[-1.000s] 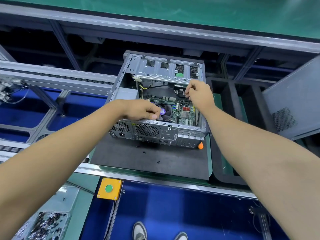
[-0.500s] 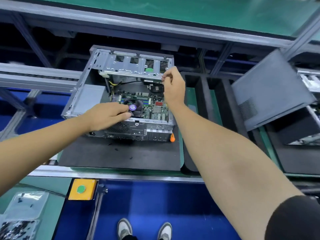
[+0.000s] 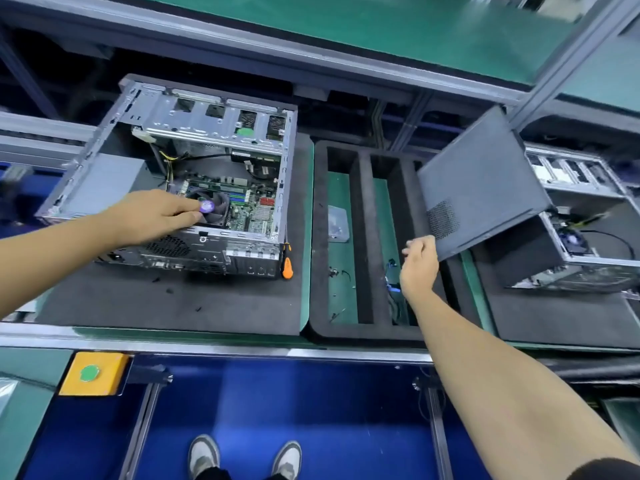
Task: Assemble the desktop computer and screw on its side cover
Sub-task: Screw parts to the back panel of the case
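The open desktop case (image 3: 221, 112) lies on a black foam mat (image 3: 173, 306) at the left, its motherboard (image 3: 249, 209) and CPU fan (image 3: 214, 209) exposed. My left hand (image 3: 152, 216) rests over the case's rear rim, fingers stretched to the fan's purple sticker. The dark grey side cover (image 3: 481, 181) leans tilted at the right. My right hand (image 3: 417, 265) is at the cover's lower left corner with its fingers curled round that corner.
An orange-handled screwdriver (image 3: 286, 265) stands against the case's right rear corner. A black foam tray (image 3: 360, 237) with long slots lies between case and cover, holding a small plastic bag (image 3: 337, 220) and cables. A second open computer (image 3: 588, 237) sits far right. A yellow button box (image 3: 91, 373) is below left.
My right hand left the case's drive cage and swung right and down to the side cover's corner. The view shifted right. My left hand stayed on the case's rear rim.
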`<state>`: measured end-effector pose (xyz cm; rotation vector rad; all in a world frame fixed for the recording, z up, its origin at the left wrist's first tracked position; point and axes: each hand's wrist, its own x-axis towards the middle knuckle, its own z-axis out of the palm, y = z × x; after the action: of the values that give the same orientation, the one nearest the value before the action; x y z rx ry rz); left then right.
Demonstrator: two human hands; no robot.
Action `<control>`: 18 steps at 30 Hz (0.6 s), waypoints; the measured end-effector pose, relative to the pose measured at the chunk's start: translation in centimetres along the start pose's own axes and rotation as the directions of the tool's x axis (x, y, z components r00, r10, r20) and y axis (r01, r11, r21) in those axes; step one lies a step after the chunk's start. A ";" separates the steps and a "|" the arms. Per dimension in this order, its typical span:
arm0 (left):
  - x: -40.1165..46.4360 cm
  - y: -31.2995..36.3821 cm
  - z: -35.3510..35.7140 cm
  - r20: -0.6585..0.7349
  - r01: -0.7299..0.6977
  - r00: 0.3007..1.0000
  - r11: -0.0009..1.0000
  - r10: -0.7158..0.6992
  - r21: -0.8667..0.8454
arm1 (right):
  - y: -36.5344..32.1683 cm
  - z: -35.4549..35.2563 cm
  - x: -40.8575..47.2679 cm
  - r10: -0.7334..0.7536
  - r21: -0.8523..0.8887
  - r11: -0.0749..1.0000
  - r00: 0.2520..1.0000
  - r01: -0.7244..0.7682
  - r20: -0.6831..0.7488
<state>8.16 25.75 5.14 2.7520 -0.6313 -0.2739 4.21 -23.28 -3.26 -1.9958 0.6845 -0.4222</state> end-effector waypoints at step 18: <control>0.2 -0.1 -0.1 -0.030 0.254 0.961 0.915 -0.277 -0.314 | -4.9 15.2 -9.0 -0.092 -0.331 0.803 0.652 0.495 0.753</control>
<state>8.40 25.75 5.19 2.5237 -0.1723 -0.3008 6.88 -5.43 -6.60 -2.5493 -0.0801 0.4166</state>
